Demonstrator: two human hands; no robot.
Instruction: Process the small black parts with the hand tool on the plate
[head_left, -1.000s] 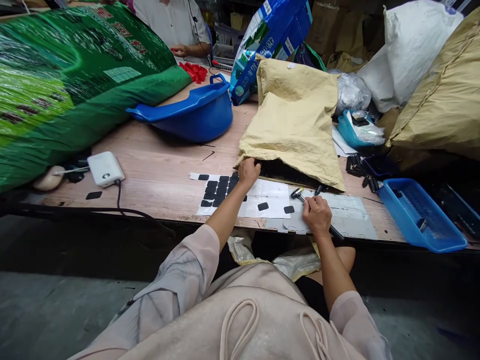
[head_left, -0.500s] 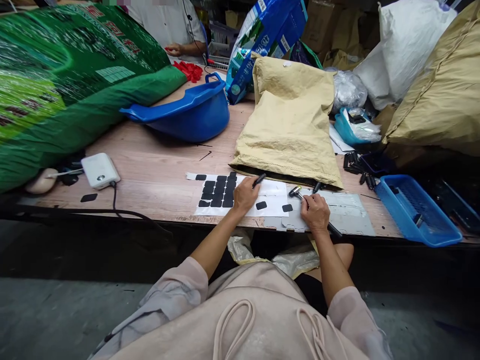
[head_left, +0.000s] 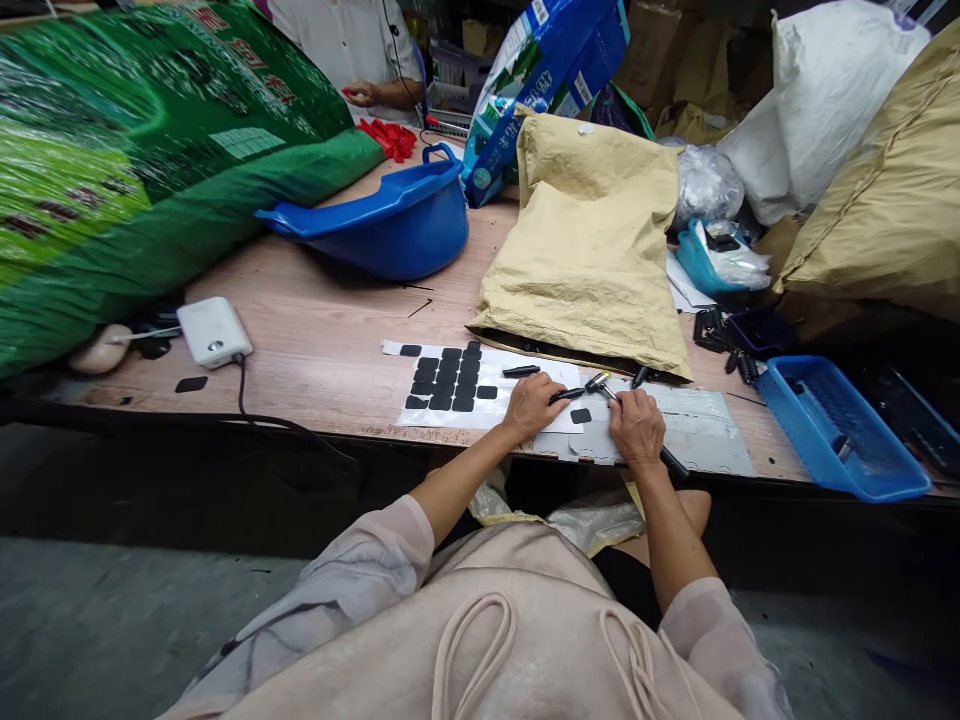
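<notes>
My right hand (head_left: 637, 428) is wrapped around a small hammer (head_left: 598, 381), its head pointing left and the dark handle end (head_left: 673, 462) sticking out below the palm. My left hand (head_left: 531, 408) pinches a slim black piece (head_left: 566, 395), whose tip lies close to the hammer head. Behind the left fingers another slim black piece (head_left: 520, 371) lies on the white sheet (head_left: 405, 417). Black rounded patches (head_left: 446, 380) stand in rows on the sheet's left part. A single patch (head_left: 580, 416) lies between my hands. One more short black piece (head_left: 640, 377) rests behind the right hand.
A tan sack (head_left: 581, 240) lies just behind the sheet, with a blue basin (head_left: 397, 225) to its left. At the right edge stands a blue basket (head_left: 840, 430). A white box with a cable (head_left: 216, 332) sits at the left. Across the table is another person (head_left: 337, 50).
My left hand has moved right, toward the hammer. The black piece it held now lies on the sheet, and it pinches another one. The view has shifted slightly.
</notes>
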